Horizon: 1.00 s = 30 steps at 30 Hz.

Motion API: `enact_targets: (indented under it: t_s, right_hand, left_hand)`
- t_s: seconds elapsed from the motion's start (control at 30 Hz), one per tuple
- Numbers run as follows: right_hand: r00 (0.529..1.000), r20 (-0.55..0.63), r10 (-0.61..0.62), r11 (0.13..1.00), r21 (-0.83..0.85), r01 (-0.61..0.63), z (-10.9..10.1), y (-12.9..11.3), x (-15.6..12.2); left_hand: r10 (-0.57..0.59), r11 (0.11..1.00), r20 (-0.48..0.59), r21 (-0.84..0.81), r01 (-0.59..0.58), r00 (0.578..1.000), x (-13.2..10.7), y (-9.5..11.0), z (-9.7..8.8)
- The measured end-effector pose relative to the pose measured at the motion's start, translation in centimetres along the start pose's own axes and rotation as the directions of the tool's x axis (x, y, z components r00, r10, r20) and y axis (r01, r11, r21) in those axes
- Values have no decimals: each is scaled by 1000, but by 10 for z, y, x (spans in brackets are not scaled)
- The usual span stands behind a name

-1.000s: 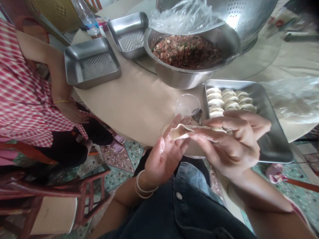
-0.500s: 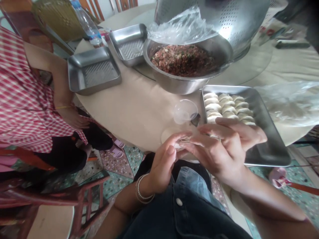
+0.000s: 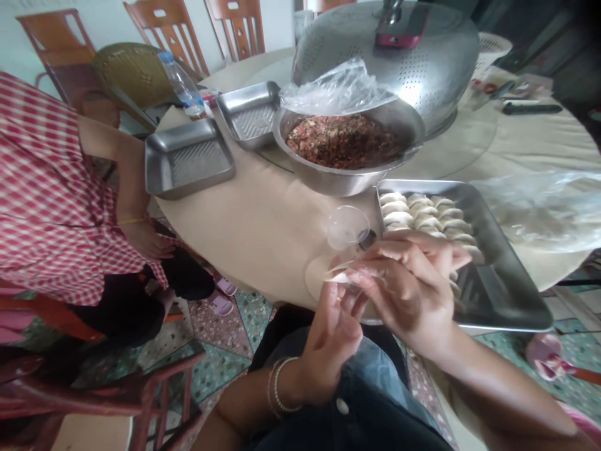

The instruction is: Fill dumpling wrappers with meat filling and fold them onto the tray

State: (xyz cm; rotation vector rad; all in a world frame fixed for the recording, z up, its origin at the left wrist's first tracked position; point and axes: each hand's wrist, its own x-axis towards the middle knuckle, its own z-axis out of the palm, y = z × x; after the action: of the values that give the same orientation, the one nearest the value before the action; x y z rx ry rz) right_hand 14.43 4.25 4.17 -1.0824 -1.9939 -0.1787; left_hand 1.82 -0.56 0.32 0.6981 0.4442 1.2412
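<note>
Over the table's near edge, my two hands are together at a pale, half-folded dumpling. My right hand comes from the right and pinches its edge with thumb and fingers. From below, my left hand supports it on curled fingertips, with the thumb standing a little apart. Part of the dumpling is hidden behind the right fingers. A flat round wrapper lies just beyond the left fingers. Past my right hand, a metal tray holds several finished dumplings in rows.
A steel bowl of meat filling stands ahead, partly under a plastic bag. A clear plastic cup is near my hands. At left are two metal trays and a person in a checked shirt. Behind stands a large colander.
My left hand has turned and dropped slightly, its thumb moving off the dumpling. The right fingers have drawn in over its edge. The head view has tilted up a little.
</note>
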Motion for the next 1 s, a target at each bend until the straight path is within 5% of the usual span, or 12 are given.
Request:
enact_targets:
  t_s: [0.17,0.5,1.0]
  right_hand:
    - [998,58,-29,994,110,22,3,2,-1]
    - [993,78,-85,983,167,71,1,2,0]
    - [981,108,-159,986,66,152,-3,9,5]
  left_hand:
    - [-8,1000,1,0,8,1000,0,1,1]
    - [165,986,137,-56,-159,977,6,-1,-5]
    - [153,963,83,212,-167,985,6,9,-15]
